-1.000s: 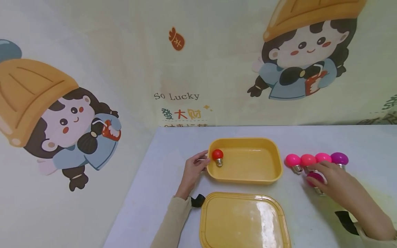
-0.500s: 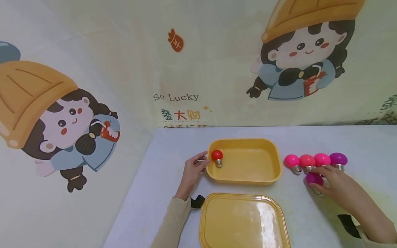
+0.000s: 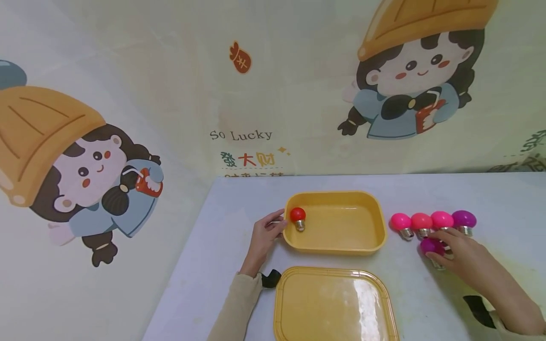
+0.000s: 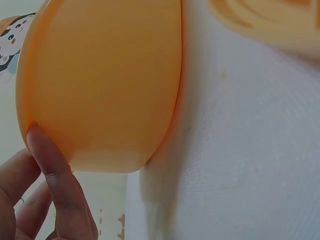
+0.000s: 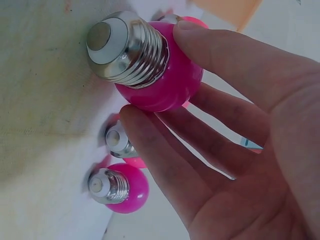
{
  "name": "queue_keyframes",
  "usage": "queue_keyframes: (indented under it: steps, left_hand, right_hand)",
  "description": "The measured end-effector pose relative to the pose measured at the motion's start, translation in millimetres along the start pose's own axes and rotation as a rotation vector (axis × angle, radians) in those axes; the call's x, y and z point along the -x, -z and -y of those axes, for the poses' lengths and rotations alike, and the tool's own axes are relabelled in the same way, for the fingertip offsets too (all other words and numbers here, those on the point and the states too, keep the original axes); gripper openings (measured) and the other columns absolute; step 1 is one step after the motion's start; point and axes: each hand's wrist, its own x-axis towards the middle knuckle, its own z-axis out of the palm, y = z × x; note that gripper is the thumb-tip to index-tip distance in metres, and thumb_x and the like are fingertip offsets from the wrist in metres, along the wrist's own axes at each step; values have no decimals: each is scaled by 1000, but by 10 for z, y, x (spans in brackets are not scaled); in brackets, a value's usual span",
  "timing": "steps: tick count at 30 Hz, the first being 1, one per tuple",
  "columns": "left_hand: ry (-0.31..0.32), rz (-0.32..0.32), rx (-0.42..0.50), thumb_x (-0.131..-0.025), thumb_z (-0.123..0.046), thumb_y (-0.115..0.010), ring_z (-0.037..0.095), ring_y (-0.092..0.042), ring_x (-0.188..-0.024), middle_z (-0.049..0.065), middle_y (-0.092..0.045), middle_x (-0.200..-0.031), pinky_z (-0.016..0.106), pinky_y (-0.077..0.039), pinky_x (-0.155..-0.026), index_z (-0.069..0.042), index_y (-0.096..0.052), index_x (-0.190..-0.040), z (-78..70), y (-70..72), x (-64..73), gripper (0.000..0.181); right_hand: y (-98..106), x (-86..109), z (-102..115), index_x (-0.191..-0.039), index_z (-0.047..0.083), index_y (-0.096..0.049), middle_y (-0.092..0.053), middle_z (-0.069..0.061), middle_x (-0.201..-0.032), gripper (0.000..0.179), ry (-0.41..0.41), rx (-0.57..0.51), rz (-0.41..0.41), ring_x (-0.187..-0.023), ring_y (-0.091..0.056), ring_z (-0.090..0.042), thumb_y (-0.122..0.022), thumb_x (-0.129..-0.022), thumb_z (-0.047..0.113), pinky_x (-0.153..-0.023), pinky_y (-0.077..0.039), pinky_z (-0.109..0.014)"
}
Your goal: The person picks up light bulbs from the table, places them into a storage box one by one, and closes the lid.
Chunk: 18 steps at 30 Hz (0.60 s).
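At the left end of a yellow box (image 3: pixel 337 248), my left hand (image 3: pixel 262 239) touches the outer wall near the rim. In the left wrist view, its thumb (image 4: pixel 47 150) lies fairly straight against that wall. My right hand (image 3: pixel 465 253) pinches a purple-magenta light bulb (image 3: pixel 431 246) between thumb and fingers. The right wrist view shows this bulb (image 5: pixel 165 80) closely, its metal screw base facing the camera. Inside the box, a red bulb (image 3: pixel 297 215) lies at the left. Behind my right hand, a row of pink, coral and purple bulbs (image 3: pixel 421 221) lies on the table.
A yellow lid (image 3: pixel 332 303) lies flat in front of the box. The white table (image 3: pixel 222 265) meets a cartoon-printed backdrop (image 3: pixel 298 94) at its far edge. A black strap end (image 3: pixel 270 278) sticks out beside my left cuff, close to the lid.
My right fingers have closed in around the purple-magenta bulb, which stays at nearly the same spot. My left hand remains at the box. The head view has shifted slightly.
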Motion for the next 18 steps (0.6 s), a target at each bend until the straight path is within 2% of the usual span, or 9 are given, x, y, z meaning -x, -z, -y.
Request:
queue_keyframes:
  steps: [2, 9, 18]
  left_hand:
    - [8, 0, -1, -93, -6, -68, 11, -61, -78, 15, -62, -106, 21, -55, -68, 3, -60, -132, 12, 6, -9, 41]
    - [24, -20, -5, -93, -7, -69, 16, -62, -81, 13, -63, -107, 21, -56, -68, 0, -61, -133, 257, 39, -146, 41]
    - [-4, -45, -12, -92, -15, -72, 11, -61, -77, 14, -63, -108, 19, -55, -67, -5, -63, -132, 305, 23, -139, 42]
  right_hand:
    - [-5, 2, 1, -111, -13, -63, -58, -35, -107, 55, 2, 1, -2, -89, -63, -46, -87, -73, 20, -75, -54, -61]
    - [15, 29, 15, -108, -12, -65, -59, -34, -106, 49, 60, 4, -60, -88, -65, -46, -87, -73, 14, -75, -55, -60]
    - [69, 39, 73, -110, -10, -65, -60, -32, -104, 50, 38, -4, -53, -88, -65, -45, -87, -73, 16, -71, -57, -56]
